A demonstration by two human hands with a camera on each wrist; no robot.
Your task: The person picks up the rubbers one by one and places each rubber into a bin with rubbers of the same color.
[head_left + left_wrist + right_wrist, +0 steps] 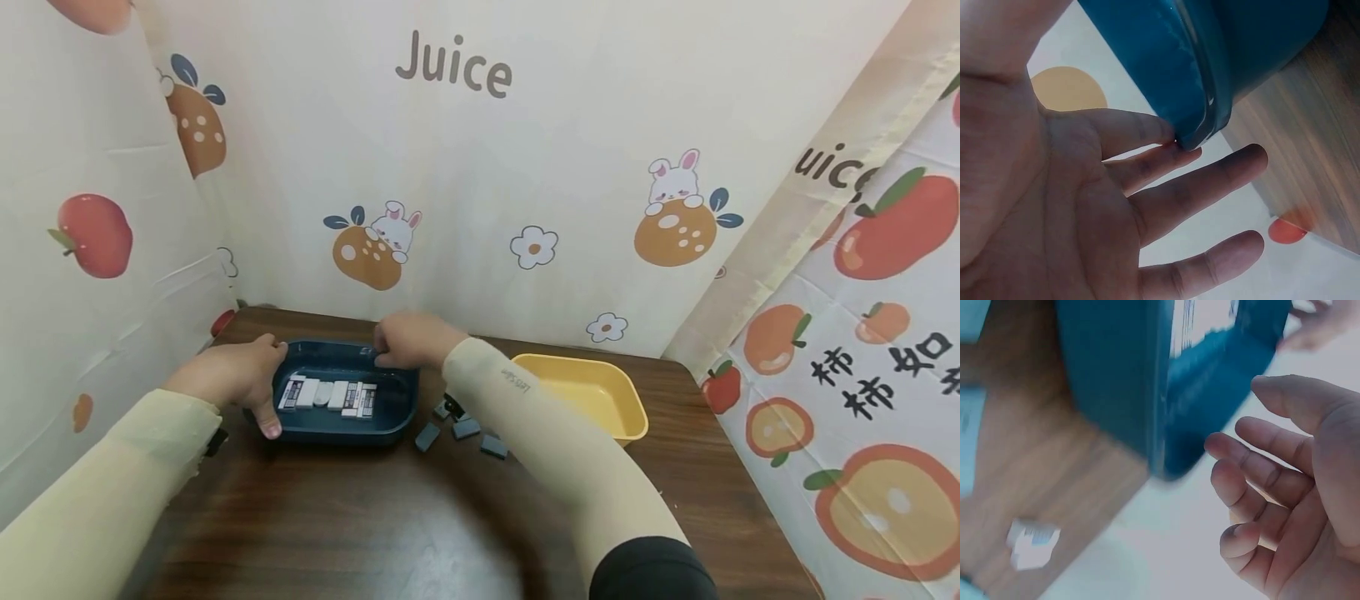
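A dark blue tray (337,435) sits on the table's left, with a row of small white rectangular pieces (324,394) inside, some bearing barcode-like print. My left hand (236,379) is at the tray's left end, thumb by the front side and fingers toward the back. In the left wrist view its fingers are spread and nearly straight, and a fingertip meets the rim corner. My right hand (412,340) hovers by the tray's back right corner. Its fingers (1229,481) are loosely bent, hold nothing, and appear apart from the tray in the right wrist view.
Several small grey-blue blocks (467,428) lie right of the tray, partly hidden by my right forearm. Beyond them stands a yellow tray (630,404). A small white piece (1034,545) lies on the table (360,517). Printed curtains (465,167) border the back and sides.
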